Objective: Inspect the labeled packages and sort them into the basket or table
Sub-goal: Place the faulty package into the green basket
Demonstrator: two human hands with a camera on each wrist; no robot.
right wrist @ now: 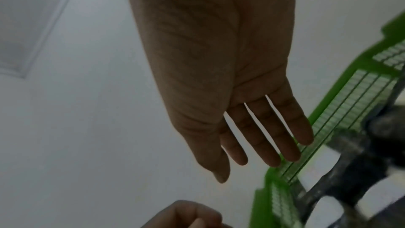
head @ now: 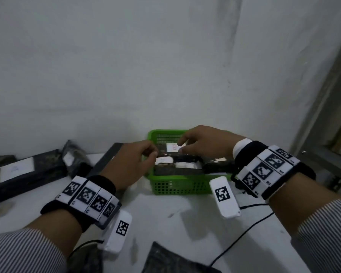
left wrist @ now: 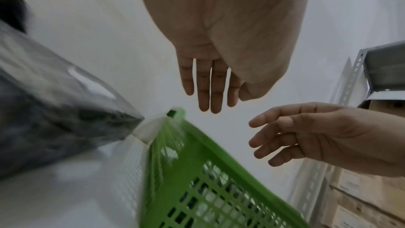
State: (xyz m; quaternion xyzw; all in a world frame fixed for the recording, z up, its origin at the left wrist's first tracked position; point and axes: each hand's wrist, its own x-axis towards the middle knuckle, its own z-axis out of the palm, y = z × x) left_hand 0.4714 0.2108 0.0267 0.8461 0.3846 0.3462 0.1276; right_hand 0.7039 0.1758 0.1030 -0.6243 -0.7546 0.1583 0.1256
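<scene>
A green plastic basket point(head: 177, 188) stands at the back of the white table point(head: 165, 219), against the wall. Several black packages point(head: 177, 169) with white labels lie in it. My left hand point(head: 152, 154) hovers at the basket's left rim, fingers hanging loosely, and holds nothing. My right hand point(head: 182, 144) hangs over the packages with its fingers spread and relaxed, just above a white label point(head: 173, 147), and is empty too. The left wrist view shows straight fingers point(left wrist: 210, 93) above the basket corner point(left wrist: 208, 179). In the right wrist view, open fingers point(right wrist: 263, 145) hang over the basket rim point(right wrist: 328, 110).
On the table's left lie a large labelled black package point(head: 18, 174), a crumpled smaller one point(head: 75, 160) and a dark flat one point(head: 106, 160). Another dark package point(head: 171, 261) lies at the near edge. A black cable point(head: 244, 233) crosses the right side. A metal shelf point(head: 323, 154) stands at the right.
</scene>
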